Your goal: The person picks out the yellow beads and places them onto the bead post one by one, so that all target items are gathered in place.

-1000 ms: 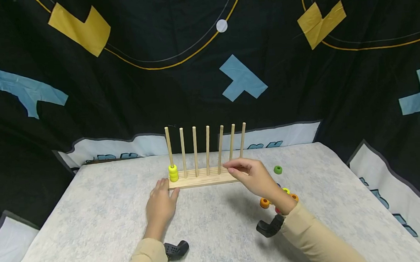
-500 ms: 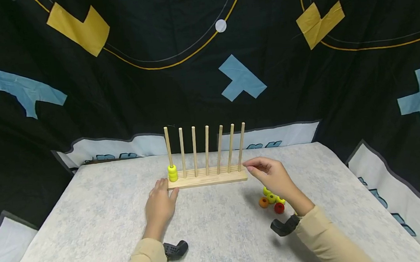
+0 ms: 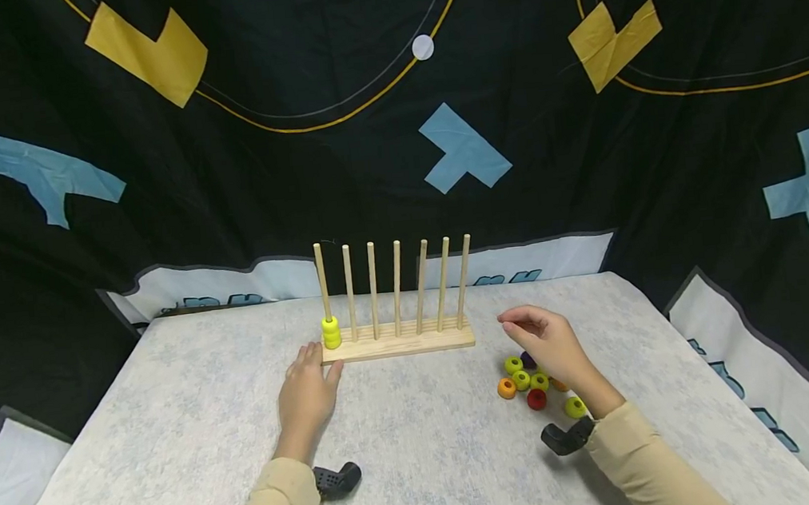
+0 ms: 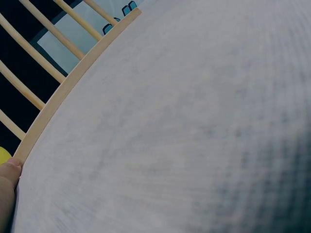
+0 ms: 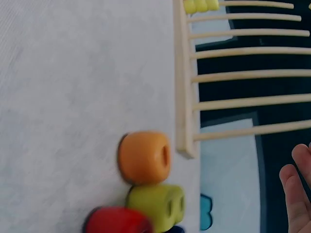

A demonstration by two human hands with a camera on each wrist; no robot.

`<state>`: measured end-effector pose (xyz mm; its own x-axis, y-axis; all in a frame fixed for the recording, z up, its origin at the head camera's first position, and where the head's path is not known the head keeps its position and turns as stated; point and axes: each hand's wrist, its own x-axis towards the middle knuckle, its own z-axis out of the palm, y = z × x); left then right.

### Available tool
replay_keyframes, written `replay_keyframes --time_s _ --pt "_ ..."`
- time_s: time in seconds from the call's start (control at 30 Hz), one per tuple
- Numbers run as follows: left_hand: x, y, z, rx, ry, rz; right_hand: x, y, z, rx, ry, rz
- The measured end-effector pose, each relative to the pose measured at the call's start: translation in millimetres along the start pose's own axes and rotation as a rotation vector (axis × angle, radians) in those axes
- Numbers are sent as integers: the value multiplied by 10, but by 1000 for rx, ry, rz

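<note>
A wooden peg rack [image 3: 398, 348] with several upright rods stands toward the back of the table. Its leftmost rod carries a short stack of yellow beads [image 3: 331, 333]. My left hand [image 3: 309, 401] touches the rack's left end, thumb [image 4: 9, 170] against the front edge, fingers fairly straight along the side. Right of the rack, my right hand [image 3: 544, 342] hovers with nothing visible between its fingertips. Below it lie loose beads: an orange bead [image 5: 144, 158], a red bead [image 3: 536, 399], several yellow-green beads [image 3: 521, 380] and a dark bead [image 3: 527, 360], partly hidden.
A pale mottled cloth covers the table [image 3: 175, 433]. Behind it hangs a black curtain [image 3: 298, 189] with blue and gold shapes. Each wrist bears a black camera mount [image 3: 338, 481]. Another yellow bead [image 3: 574, 407] lies by the right wrist.
My right hand has moved rightward, from in front of the rack's right-hand rods to beyond its right end, uncovering more loose beads. The left hand and the rack have stayed put.
</note>
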<state>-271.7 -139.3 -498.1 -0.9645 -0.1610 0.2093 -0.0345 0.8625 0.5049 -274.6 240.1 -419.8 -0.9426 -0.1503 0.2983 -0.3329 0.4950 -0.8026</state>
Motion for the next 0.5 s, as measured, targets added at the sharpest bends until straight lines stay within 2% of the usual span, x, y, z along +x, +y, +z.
replay_keyframes --time_s 0.23,0.5 --pt "10 -19 20 9 -4 9 -28 183 -21 -73 -39 83" --pt "6 -21 20 5 4 10 -76 354 -46 -243 -147 104"
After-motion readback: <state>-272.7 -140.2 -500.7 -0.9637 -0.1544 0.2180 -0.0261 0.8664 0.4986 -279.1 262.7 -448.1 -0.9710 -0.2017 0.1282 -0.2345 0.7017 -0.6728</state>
